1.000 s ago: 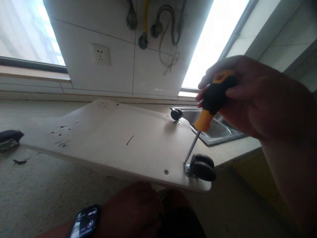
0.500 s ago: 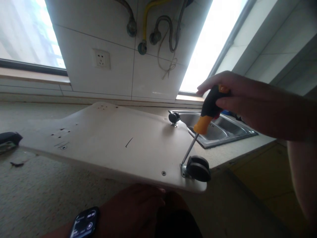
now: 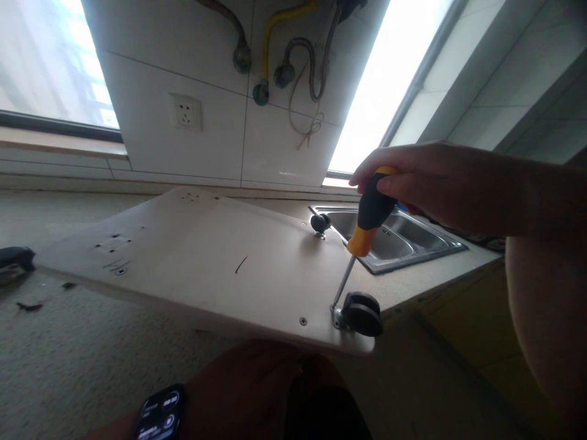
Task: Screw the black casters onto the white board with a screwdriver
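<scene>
My right hand [image 3: 403,177] is closed round the black and yellow handle of a screwdriver [image 3: 373,211]. The shaft slants down, and its tip meets the metal plate of a black caster [image 3: 362,313] at the near right corner of a white board [image 3: 192,256]. A second caster [image 3: 320,223] stands on the board's far right corner. My left hand [image 3: 257,373], dark and in shadow, is at the board's near edge; its fingers are partly hidden, so its grip is unclear. On that wrist sits a smartwatch [image 3: 160,412].
A steel double sink [image 3: 394,244] is set into the speckled counter [image 3: 92,360] behind the board. A dark tool [image 3: 17,260] lies by the board's left end. On the tiled wall are a socket [image 3: 186,113], a yellow pipe [image 3: 268,46] and grey hoses [image 3: 312,67].
My right hand and the screwdriver handle have shifted slightly left and down, with the grip turned a little. The tip stays at the near caster's plate. The whole view has moved slightly.
</scene>
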Action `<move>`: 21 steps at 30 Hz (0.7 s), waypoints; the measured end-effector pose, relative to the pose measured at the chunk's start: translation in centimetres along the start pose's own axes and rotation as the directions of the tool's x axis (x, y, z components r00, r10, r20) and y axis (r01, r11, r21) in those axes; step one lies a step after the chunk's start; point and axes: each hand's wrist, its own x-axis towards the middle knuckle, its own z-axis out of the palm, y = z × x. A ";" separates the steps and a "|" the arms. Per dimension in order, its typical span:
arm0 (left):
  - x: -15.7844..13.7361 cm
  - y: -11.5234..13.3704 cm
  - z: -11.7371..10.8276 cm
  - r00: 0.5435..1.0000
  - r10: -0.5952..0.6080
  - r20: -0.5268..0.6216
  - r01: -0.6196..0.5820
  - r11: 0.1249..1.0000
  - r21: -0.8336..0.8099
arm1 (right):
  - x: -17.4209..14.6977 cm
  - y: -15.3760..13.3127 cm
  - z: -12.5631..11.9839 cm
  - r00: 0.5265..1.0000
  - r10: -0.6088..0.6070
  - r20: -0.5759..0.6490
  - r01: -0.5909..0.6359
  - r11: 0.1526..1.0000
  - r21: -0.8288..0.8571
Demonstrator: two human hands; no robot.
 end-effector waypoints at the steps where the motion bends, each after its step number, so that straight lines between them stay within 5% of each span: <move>1: -0.1 0.0 0.1 1.000 0.003 0.005 -0.003 1.000 0.011 | -0.1 0.0 -0.1 0.999 0.029 0.029 -0.029 0.999 0.016; 5: -0.2 0.0 0.2 1.000 0.008 0.000 -0.008 0.998 0.056 | -0.2 -1.2 -0.2 0.992 0.120 -0.025 -0.119 0.992 0.036; 11: 0.4 0.5 -0.1 0.999 -0.024 0.040 0.022 0.998 0.052 | -0.3 -1.2 0.3 0.998 0.055 0.000 -0.055 0.989 -0.136; 21: -0.3 0.2 1.3 0.994 -0.102 0.040 0.095 0.986 0.140 | -2.1 -0.2 0.4 0.998 0.054 -0.041 -0.056 0.997 -0.048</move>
